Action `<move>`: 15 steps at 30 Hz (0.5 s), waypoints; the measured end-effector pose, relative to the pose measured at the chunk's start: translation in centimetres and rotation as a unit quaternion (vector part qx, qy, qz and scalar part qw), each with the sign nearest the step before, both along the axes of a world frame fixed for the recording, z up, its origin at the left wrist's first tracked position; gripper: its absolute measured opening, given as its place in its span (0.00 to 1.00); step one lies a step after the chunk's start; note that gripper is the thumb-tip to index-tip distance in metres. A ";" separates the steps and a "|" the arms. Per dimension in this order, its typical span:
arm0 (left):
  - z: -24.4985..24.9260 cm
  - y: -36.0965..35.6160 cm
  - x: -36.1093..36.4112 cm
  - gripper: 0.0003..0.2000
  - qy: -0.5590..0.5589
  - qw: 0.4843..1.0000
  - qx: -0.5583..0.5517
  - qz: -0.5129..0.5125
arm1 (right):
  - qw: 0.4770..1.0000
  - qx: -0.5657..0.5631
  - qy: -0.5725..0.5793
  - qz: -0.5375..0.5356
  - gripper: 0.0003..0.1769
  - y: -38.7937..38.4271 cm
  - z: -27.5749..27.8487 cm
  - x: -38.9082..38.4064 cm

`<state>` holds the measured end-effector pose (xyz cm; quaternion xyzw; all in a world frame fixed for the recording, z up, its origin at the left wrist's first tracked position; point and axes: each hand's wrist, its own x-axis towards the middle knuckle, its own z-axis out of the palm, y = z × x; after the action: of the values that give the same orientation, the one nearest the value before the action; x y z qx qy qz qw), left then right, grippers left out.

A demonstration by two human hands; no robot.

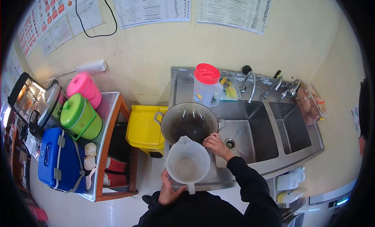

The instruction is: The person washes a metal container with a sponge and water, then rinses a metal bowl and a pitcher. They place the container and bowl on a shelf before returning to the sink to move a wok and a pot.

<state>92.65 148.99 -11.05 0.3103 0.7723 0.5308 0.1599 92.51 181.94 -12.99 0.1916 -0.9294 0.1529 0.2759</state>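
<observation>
A translucent plastic measuring jug (188, 161) stands at the counter's front edge, its spout toward the pot and its handle toward me. Some cloudy contents show at its bottom. My left hand (170, 190) is against the jug's near left side, thumb reaching toward the handle. Just behind the jug sits a large metal pot (190, 123) with two side handles and a dark, stained inside. My right hand (218, 145) is at the pot's near right rim with its fingers curled over it; the fingertips are partly hidden.
A double-basin sink (250, 137) with several taps lies right of the pot. Behind the pot stand a red-lidded pitcher (206, 84) and a container with yellow items (229, 89). A yellow bin (146, 127) is at left, beside a table holding a blue cooler (58, 160) and green jug (81, 117).
</observation>
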 end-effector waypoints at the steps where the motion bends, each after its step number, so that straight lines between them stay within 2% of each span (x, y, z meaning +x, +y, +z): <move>1: -0.1 0.1 0.1 0.49 -0.001 1.000 0.000 0.001 | 1.000 0.000 -0.011 0.004 0.12 0.3 -0.1 -0.2; 5: 0.0 0.3 0.0 0.45 -0.007 1.000 0.023 0.006 | 0.991 -0.022 -0.130 0.020 0.18 0.9 1.3 0.0; 8: -0.8 0.1 -0.4 0.41 -0.013 0.999 0.042 0.014 | 0.985 -0.114 -0.123 0.050 0.26 1.3 5.5 0.0; 10: -1.7 -0.3 -0.9 0.37 -0.040 0.997 0.054 0.028 | 0.985 -0.147 -0.041 -0.078 0.29 3.2 6.3 -1.5; 12: -1.7 -0.5 -2.0 0.30 -0.007 0.997 0.037 0.074 | 0.939 -0.176 0.120 -0.269 0.31 5.5 6.6 -5.5; 13: -1.4 -0.4 -2.8 0.26 0.011 0.995 0.029 0.097 | 0.925 -0.175 0.144 -0.306 0.32 6.9 7.3 -7.3; 14: -1.2 -0.2 -3.9 0.22 -0.040 0.993 0.067 0.093 | 0.908 -0.175 0.169 -0.342 0.34 8.0 7.6 -9.0; 15: -0.9 0.1 -5.4 0.19 -0.089 0.986 0.105 0.091 | 0.906 -0.203 0.118 -0.351 0.33 9.9 6.0 -10.8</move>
<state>87.28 149.08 -11.91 0.2057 0.7201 0.6465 0.1458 81.67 191.85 -6.98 -0.1906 -0.8460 0.2079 0.4524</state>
